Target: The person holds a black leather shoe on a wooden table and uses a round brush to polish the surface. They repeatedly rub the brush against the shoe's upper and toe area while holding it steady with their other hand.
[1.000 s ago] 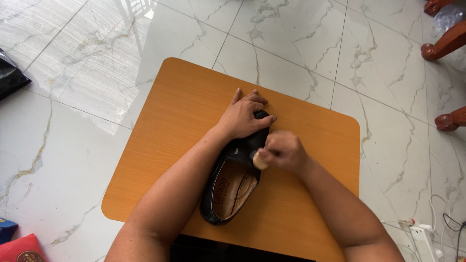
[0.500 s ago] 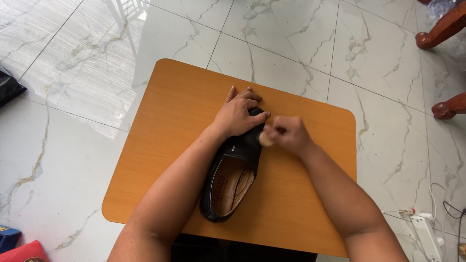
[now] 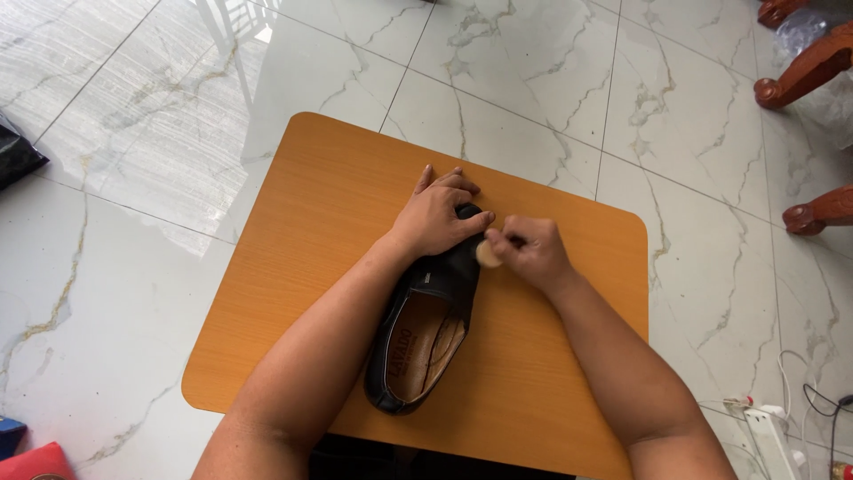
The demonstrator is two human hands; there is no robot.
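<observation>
While the left hand (image 3: 437, 219) presses flat over the toe of the black shoe (image 3: 425, 331), its fingers spread and gripping nothing else, the right hand (image 3: 528, 252) has its fingers closed on a small pale round applicator (image 3: 487, 254) set against the shoe's right side near the toe. Shoe: lying on the orange desk (image 3: 302, 258), heel toward the person. Progress: toe area in work; how much leather is already treated cannot be judged, perhaps little. Count: one shoe, one applicator, one desk, two hands.
</observation>
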